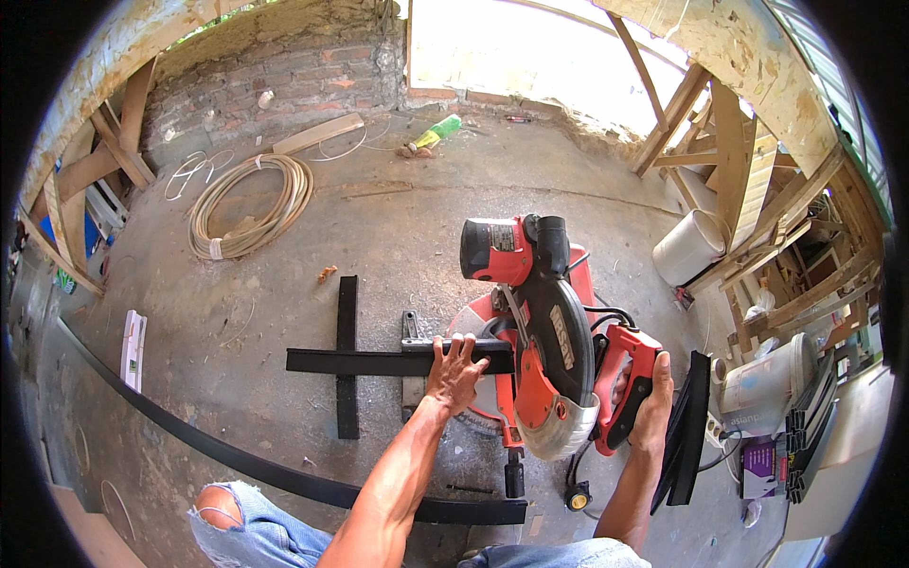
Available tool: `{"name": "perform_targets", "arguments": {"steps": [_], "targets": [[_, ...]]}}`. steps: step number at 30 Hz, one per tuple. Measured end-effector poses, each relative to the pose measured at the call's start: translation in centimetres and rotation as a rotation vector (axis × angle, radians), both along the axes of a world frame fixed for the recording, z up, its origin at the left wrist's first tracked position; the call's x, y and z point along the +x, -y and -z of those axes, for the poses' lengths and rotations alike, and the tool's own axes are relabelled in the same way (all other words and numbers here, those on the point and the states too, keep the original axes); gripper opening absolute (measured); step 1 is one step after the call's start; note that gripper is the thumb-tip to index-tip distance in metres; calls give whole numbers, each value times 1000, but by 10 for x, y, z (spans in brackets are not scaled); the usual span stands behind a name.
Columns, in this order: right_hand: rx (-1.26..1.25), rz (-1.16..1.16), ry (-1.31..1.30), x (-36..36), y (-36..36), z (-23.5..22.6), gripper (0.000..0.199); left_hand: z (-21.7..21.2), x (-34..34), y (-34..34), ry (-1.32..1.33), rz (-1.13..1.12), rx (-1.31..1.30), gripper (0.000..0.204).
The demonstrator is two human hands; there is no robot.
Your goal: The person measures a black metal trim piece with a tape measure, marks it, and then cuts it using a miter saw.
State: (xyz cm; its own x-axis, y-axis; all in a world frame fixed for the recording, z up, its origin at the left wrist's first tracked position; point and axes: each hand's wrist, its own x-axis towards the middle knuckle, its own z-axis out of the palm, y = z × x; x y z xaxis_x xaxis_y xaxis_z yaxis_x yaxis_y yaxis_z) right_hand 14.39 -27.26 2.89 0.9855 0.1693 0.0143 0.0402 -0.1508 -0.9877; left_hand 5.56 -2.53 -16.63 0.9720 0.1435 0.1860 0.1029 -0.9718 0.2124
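A red and black miter saw [554, 327] stands on the concrete floor in front of me. My right hand [651, 402] is wrapped round its red handle [625, 379]. My left hand [454, 371] presses down on a black profile bar [355, 362], fingers over its far edge, holding it on the saw's base beside the blade guard. The bar's right end lies under the saw head, where the blade is hidden. Its left part crosses over a second black bar [347, 407] on the floor.
A long black strip [237, 461] curves across the floor near my knees. Further off lie a coiled hose [294, 213], a wooden plank [319, 133] and a green bottle [445, 129]. More black pieces [684, 435], white buckets [689, 248] and timber frames [739, 170] are at the right.
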Motion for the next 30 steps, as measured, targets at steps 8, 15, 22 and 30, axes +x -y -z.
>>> {"name": "perform_targets", "arguments": {"steps": [8, 15, 22, 30], "targets": [[5, -17, 11, 0, 1, 1, 75, 1, 1, 0, 3, -4, 6, 35], [17, -15, 7, 0, 1, 3, 77, 0, 0, 0, 1, -3, -2, 35], [20, -27, 8, 0, 2, 2, 76, -1, 0, 0, -5, 0, -26, 34], [97, -53, -17, 0, 3, 4, 65, -2, 0, 0, -19, 0, -24, 35]]}}
